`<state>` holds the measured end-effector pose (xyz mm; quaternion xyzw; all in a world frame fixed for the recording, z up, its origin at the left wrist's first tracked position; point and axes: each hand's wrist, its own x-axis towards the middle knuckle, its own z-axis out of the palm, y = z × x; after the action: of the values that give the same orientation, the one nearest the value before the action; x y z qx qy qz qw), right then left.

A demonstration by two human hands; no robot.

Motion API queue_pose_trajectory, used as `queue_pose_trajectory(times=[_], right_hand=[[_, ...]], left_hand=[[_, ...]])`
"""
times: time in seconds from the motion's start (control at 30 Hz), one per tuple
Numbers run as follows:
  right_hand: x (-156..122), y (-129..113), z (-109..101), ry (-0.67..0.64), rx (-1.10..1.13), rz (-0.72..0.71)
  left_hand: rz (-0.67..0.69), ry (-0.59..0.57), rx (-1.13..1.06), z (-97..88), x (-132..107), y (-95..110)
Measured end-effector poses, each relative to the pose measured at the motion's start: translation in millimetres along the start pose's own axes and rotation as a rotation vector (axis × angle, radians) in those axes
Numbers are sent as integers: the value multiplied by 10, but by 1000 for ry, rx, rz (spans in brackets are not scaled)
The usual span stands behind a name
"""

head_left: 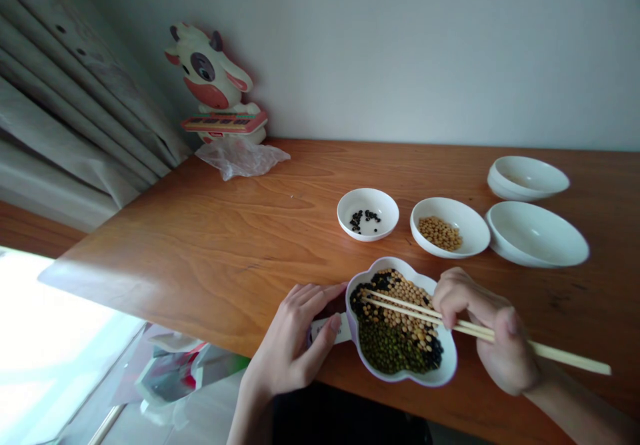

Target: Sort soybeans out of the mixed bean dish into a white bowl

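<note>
Curtain: grey folds [65,98] hang at the far left.
Toy: a cow figure [213,78] with a toy keyboard stands against the wall, a plastic bag [240,158] at its foot on the bench [200,245].
Left hand: its fingers [320,295] curl against the left rim of a cloud-shaped bowl [453,358], the thumb beside a white label [327,330].
Bowl contents: soybeans [400,298], black beans [435,352] and mung beans [390,348].
Chopsticks [405,310]: long axis nearly level across the view, tips pointing left over the beans, back ends jutting right.
Right hand [483,328]: palm down at the bowl's right edge, fingers clenched around the chopsticks.
Dishes: a small one [367,195] of black beans, one [473,232] of soybeans.
Far right: a stacked bowl [530,165] and a wide bowl [550,255].
</note>
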<state>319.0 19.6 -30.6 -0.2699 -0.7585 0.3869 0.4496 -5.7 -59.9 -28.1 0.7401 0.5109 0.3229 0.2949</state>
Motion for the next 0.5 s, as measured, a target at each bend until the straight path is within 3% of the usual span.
queue_pose_trajectory(times=[0.5], right_hand=[[116, -68, -98, 81, 29, -106]], left_hand=[[9, 3, 13, 7, 5, -14]])
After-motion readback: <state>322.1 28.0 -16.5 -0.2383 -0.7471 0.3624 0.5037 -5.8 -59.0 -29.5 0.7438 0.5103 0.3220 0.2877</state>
